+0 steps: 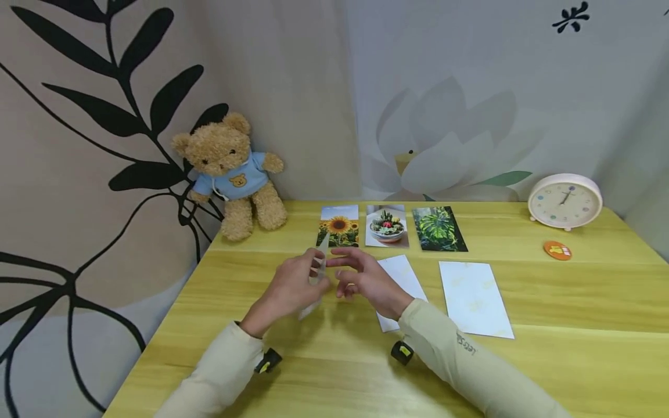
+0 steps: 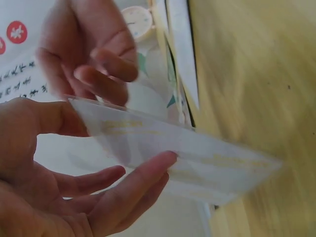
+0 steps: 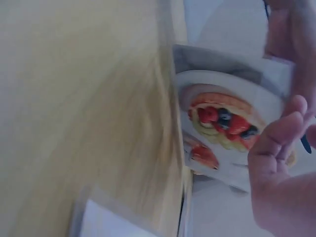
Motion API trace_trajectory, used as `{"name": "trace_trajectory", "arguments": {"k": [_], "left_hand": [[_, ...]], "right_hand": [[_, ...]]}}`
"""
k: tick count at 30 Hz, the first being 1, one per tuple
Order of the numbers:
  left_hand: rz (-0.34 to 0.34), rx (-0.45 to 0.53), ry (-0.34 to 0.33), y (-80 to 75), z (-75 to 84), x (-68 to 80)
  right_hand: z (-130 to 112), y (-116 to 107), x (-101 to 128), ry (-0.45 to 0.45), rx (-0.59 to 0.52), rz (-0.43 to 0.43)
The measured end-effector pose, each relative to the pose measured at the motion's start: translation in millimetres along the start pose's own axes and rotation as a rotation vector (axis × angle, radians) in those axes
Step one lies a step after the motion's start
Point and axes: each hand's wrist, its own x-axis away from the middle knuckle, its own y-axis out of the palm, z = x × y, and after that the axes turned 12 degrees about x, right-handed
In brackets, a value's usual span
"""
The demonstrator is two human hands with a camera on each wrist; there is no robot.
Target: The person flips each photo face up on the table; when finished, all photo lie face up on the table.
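Observation:
My left hand [image 1: 294, 285] grips a photo card [image 2: 207, 158] by its edges, tilted steeply above the table. Toward the left wrist camera the card turns a white back with faint yellow marks; in the right wrist view its front shows a pastry topped with berries. Close by the card's other side is my right hand [image 1: 377, 285], its fingers loosely bent and holding nothing. Two white cards lie to the right, one [image 1: 403, 278] partly behind my right forearm and the other [image 1: 477, 297] in full view.
Along the back lie a sunflower picture [image 1: 338, 226], a cactus-bowl picture [image 1: 387, 225] and a green-leaf picture [image 1: 439, 228]. A teddy bear [image 1: 235, 180] sits at the back left. At the right stand a white clock [image 1: 565, 201] and, before it, an orange disc [image 1: 557, 250].

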Motion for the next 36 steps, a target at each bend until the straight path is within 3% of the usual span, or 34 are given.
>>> {"name": "trace_trajectory", "arguments": {"k": [16,24,30,34,36], "left_hand": [[0.087,0.217,0.02,-14.1,-5.7,3.9],[0.129,0.33,-0.069,-18.2,-16.4,8.7],[0.114,0.538,-0.15,-23.9,-26.6,11.0],[0.083,0.689,-0.198,-27.0,-34.2,11.4],[0.072,0.718,-0.216,-27.5,-37.8,10.7]], "right_hand": [[9,4,-21,0.002,0.178,-0.078],[17,-7,-18,0.018,0.333,-0.075],[17,-19,-11,0.086,0.37,-0.053],[14,-23,-8,0.086,0.386,-0.031],[12,-23,-6,0.081,0.404,0.0]]}}
